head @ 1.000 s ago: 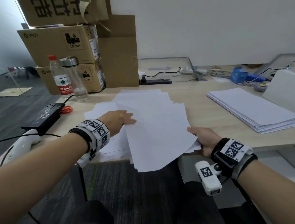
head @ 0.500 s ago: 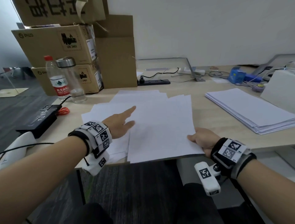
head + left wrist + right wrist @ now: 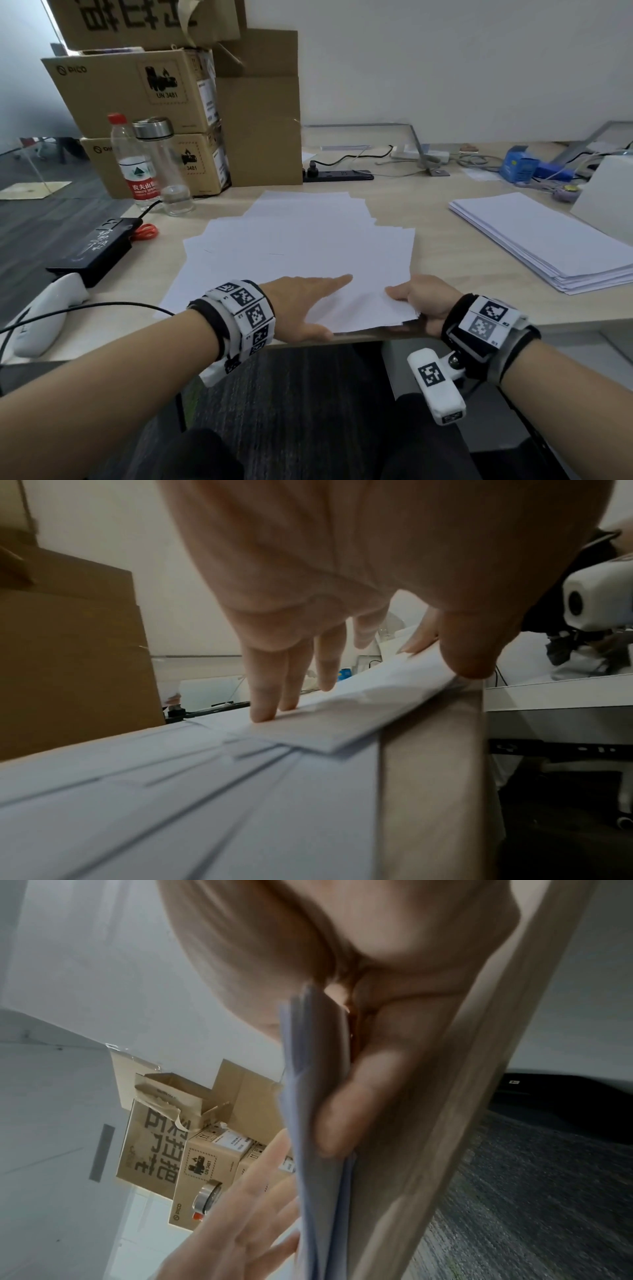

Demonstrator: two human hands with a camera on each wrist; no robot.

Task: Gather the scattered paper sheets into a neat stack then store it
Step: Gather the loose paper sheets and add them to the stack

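the surface [image 3: 462, 274] is a big, light wood desk, and the paper sheets [image 3: 298, 246] lie in the middle of it, close to the near edge. they sit near the edge so the person can reach them with both hands and slip fingers under them.

the sheets are plain white and thin. they are not neat yet. they lie fanned out, one over the other, with many corners and edges poking out at the far side and at the left. the near right part looks more lined up, like a small bunch.

the left hand [image 3: 301, 308] lies flat on top of the sheets. its fingers [image 3: 263, 685] are straight and press down on the paper, and the thumb is at the near edge. it holds nothing; i think it pins the sheets so they do not slide.

the right hand [image 3: 421, 305] pinches the near right corner of the bunch. the thumb is on top and a finger [image 3: 352, 1102] is under it, at the edge of the surface. this grip looks ready to pull or lift the bunch.

another neat pile of paper [image 3: 548, 240] rests well apart on the right.
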